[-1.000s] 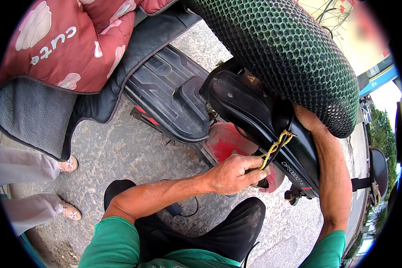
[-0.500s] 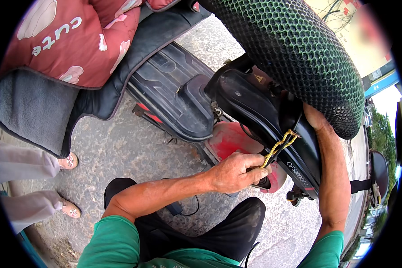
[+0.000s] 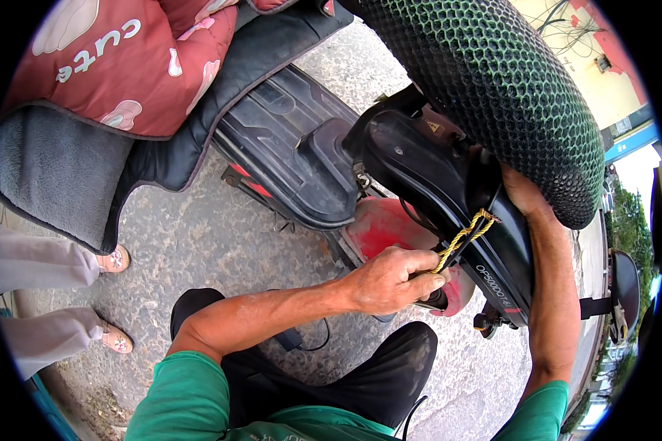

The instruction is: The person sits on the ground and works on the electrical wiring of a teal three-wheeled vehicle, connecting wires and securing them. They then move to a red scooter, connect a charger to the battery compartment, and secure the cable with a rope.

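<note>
Black scooter [image 3: 419, 162] filled the middle, partly hidden, pale print on side panel. Red padded cover [image 3: 136, 84], white-lettered, was cut off upper left. Mesh-covered seat [image 3: 485, 88] hid the right hand's [image 3: 524, 192] fingers; couldn't tell its grip. Left hand [image 3: 393, 279] pinched yellow cord [image 3: 460, 241], which ran from fingertips to panel.

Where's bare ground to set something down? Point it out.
Bare pavement lies between the footboard, left forearm and bystander's shoes; more lies between the right knee and right forearm. Crowded: around the yellow cord in the left hand, and under the mesh cover partly hiding the right hand.
</note>
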